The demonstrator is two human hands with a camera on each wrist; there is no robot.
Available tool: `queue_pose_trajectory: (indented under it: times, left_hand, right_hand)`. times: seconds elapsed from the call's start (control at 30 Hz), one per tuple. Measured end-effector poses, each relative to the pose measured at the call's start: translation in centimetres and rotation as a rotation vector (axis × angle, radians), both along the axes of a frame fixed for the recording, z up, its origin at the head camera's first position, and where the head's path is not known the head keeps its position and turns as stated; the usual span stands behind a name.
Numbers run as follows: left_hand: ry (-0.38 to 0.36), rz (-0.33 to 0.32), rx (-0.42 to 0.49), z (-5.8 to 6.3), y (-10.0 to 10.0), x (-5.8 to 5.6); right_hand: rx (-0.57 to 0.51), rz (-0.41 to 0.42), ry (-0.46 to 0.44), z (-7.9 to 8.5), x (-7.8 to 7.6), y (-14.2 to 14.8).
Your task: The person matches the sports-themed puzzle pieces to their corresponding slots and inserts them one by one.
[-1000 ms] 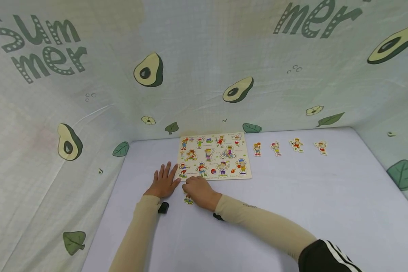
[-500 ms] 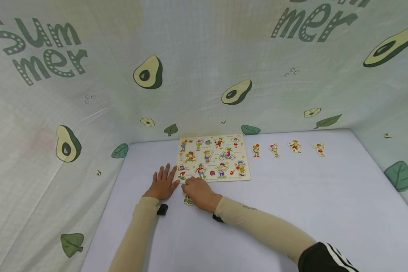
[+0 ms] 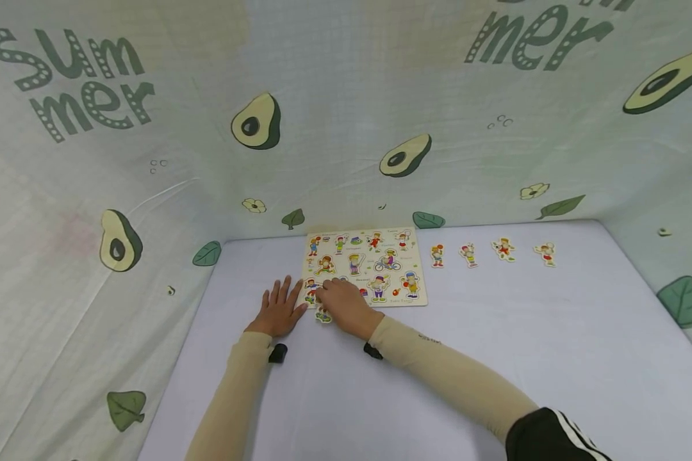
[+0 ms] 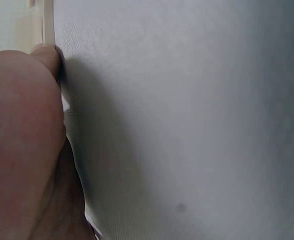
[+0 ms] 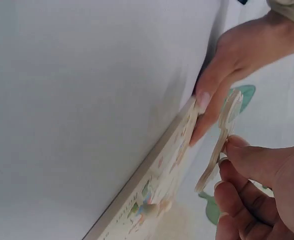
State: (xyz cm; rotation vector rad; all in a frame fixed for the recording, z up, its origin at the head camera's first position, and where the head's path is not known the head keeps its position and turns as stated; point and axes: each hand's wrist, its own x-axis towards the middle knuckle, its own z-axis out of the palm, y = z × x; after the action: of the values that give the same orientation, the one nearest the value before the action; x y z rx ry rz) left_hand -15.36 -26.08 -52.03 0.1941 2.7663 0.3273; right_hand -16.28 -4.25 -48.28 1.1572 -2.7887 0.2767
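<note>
My right hand (image 3: 350, 307) pinches a flat wooden puzzle piece (image 3: 323, 314) printed with a cartoon child. In the right wrist view the piece (image 5: 220, 142) is edge-on and clear of the board, between thumb and fingers. It is over the lower left edge of the wooden puzzle board (image 3: 369, 259), whose picture spots show children playing sports. My left hand (image 3: 277, 311) lies flat with fingers spread, its fingertips at the board's left edge. In the left wrist view, part of that hand (image 4: 22, 145) fills the left side beside the board's rim.
To the right of the board, several loose puzzle pieces lie in a row, among them one with a raised ball (image 3: 437, 255) and one at the far end (image 3: 545, 253). A white cloth covers the table (image 3: 496, 346). Behind it hangs an avocado-print curtain (image 3: 334, 96).
My right hand has raised the puzzle piece from the table in front of the board and moved it up toward the board's lower left. The left hand stays in place.
</note>
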Motion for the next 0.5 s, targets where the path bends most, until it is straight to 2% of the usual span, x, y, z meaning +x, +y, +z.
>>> queue_pose_trajectory:
  times: [0.5]
  left_hand:
    - [0.016, -0.007, 0.006, -0.1, 0.0, 0.1]
  right_hand:
    - [-0.033, -0.058, -0.025, 0.2, -2.7, -0.9]
